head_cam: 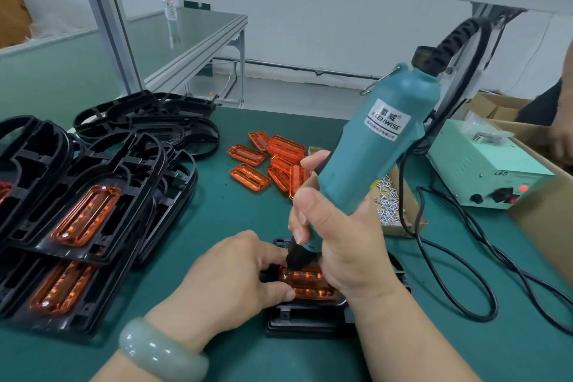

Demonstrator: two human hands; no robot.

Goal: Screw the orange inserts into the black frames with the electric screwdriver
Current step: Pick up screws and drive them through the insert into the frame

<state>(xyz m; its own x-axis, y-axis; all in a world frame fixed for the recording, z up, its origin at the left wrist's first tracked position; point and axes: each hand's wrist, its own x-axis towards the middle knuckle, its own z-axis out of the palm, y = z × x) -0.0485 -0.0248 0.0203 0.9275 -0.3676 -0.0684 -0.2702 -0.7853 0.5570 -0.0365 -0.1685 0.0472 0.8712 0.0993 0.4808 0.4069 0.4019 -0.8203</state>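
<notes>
Bright, even overhead light, soft shadows, wide-angle bowing at edges, background perhaps slightly soft.

**Mostly plastic on your bench, glossy here and dull there.**

Your electric screwdriver (378, 146) has a matt teal plastic body, a white printed label and a black nose. The orange insert (310, 284) under it and the loose inserts (273, 158) are translucent glossy plastic, ribbed inside. The black frames (37, 161) are moulded plastic with a soft sheen. The green mat (232, 220) is smooth and matt. The screws (386, 205) are bright metal in a brown cardboard tray (417, 217). Your bangle (161, 350) looks like polished pale stone, the cable (474, 318) looks like smooth black rubber, and the post (108, 25) like satin aluminium.
</notes>
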